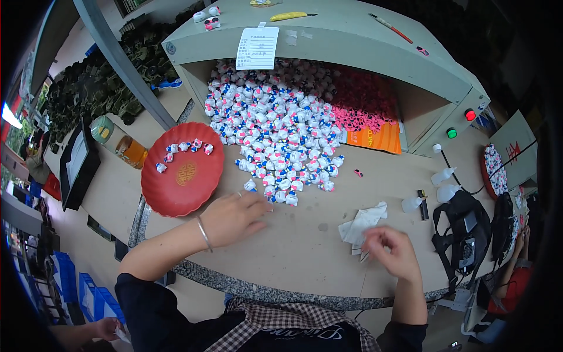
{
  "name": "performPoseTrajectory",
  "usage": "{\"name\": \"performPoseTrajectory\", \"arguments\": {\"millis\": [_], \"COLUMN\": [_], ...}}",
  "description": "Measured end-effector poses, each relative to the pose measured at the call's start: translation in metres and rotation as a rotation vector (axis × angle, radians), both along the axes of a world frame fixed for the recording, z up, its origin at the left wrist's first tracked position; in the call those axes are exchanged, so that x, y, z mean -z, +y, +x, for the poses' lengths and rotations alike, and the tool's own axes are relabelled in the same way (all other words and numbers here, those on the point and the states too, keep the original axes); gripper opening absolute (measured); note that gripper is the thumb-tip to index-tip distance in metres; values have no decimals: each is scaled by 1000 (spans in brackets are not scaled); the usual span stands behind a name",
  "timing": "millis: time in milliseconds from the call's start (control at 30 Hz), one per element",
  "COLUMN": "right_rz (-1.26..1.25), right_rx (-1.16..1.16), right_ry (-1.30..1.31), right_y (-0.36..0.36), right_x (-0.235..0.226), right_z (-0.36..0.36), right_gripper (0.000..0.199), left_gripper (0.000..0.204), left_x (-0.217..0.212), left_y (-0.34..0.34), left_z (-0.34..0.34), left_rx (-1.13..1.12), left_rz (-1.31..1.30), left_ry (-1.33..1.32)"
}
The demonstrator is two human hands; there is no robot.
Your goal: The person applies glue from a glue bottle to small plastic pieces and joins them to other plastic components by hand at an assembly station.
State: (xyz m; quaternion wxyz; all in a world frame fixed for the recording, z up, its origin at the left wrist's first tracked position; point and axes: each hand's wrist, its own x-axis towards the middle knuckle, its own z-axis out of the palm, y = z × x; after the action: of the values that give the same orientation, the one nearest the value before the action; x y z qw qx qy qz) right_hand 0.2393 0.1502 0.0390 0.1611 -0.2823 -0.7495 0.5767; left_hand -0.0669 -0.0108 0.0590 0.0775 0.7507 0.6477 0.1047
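Observation:
A large heap of small white figurines with pink and blue parts spills out of a grey-green box onto the tabletop. My left hand, with a bracelet and a ring, reaches to the heap's near edge. Its fingers are stretched out and the thumb stands apart, touching or close to the nearest figurines. To its left is a red scalloped plate with several figurines along its far side. My right hand hovers beside a crumpled white cloth, fingers loosely bent and nothing visible between them.
Small pink pieces lie inside the box, right of the heap. A tea bottle stands beyond the plate. Small white bottles and a black bag are at right. On the box top lies a yellow knife.

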Motion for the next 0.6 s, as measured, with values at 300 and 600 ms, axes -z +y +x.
{"name": "performPoseTrajectory", "arguments": {"millis": [300, 600], "right_rz": [1076, 1097], "right_rx": [225, 80], "right_ry": [-383, -342], "right_y": [65, 67], "right_x": [38, 40], "right_z": [-82, -88], "right_gripper": [24, 11], "left_gripper": [18, 12], "left_x": [42, 46], "left_y": [63, 73], "left_z": [3, 8], "left_rx": [-203, -147], "left_rz": [151, 92], "left_ry": [-36, 140]}}
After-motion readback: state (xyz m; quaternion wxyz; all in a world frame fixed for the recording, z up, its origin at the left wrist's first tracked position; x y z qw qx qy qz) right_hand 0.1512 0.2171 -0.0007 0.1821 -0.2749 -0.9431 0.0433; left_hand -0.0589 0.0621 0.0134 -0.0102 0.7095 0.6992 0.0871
